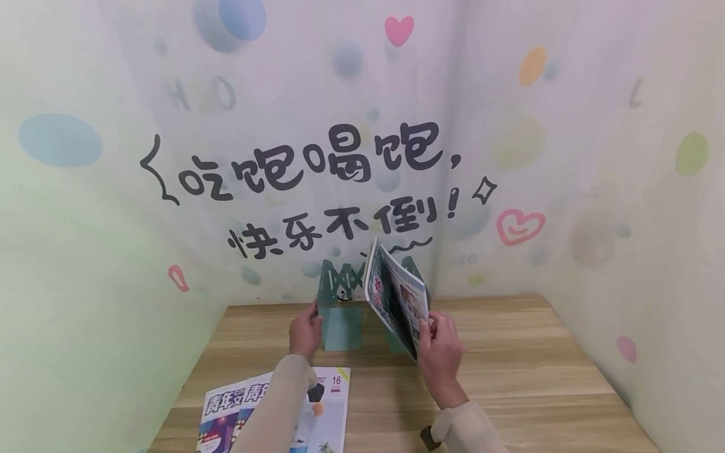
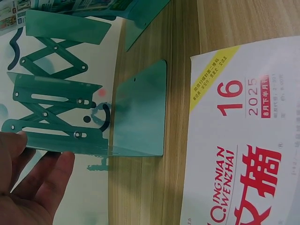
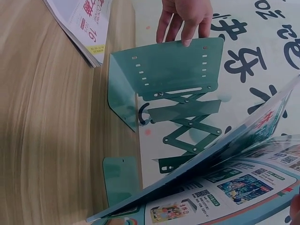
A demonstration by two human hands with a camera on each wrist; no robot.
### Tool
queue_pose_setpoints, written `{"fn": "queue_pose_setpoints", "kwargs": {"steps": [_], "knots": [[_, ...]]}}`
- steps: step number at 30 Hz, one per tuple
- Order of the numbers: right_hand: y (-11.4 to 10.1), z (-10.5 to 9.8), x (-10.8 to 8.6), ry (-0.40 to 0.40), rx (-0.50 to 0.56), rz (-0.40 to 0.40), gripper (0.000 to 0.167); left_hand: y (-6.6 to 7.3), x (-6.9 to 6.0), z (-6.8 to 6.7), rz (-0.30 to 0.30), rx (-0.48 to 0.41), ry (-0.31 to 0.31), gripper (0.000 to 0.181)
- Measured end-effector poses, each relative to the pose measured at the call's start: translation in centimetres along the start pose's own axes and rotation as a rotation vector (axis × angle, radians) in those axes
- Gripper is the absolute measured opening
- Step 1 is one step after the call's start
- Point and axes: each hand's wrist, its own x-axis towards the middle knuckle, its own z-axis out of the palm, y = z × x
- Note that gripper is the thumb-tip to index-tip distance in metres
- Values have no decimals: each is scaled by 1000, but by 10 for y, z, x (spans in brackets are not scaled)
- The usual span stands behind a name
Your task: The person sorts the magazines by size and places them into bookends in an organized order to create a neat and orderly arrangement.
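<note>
A green expandable metal bookend (image 1: pixel 343 328) with criss-cross bars stands on the table against the wall. My left hand (image 1: pixel 304 332) grips the edge of its left end plate, thumb on one side and fingers on the other, as the left wrist view shows at the plate (image 2: pixel 61 147). My right hand (image 1: pixel 440 349) holds thin magazines (image 1: pixel 404 296) by their near edge, thumb against the page side. They are tilted and slightly fanned apart, over the bookend's right part, hiding much of it. In the right wrist view, their lower corner overlaps the right base plate (image 3: pixel 121 180).
Several magazines (image 1: pixel 334 409) lie overlapping at the table's front left, partly covered by my left sleeve. The wooden table (image 1: pixel 527 371) extends to the right. Behind it hangs a pale printed curtain or wall (image 1: pixel 340 75) with large dark lettering.
</note>
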Motion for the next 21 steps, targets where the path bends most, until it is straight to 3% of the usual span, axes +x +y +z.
{"fn": "queue_pose_setpoints", "kwargs": {"steps": [8, 21], "knots": [[5, 5, -1, -15, -5, -9, 15, -1, 0, 1, 7, 0, 0, 45], [9, 11, -5, -112, -7, 38, 16, -1, -1, 1, 11, 3, 4, 45]]}}
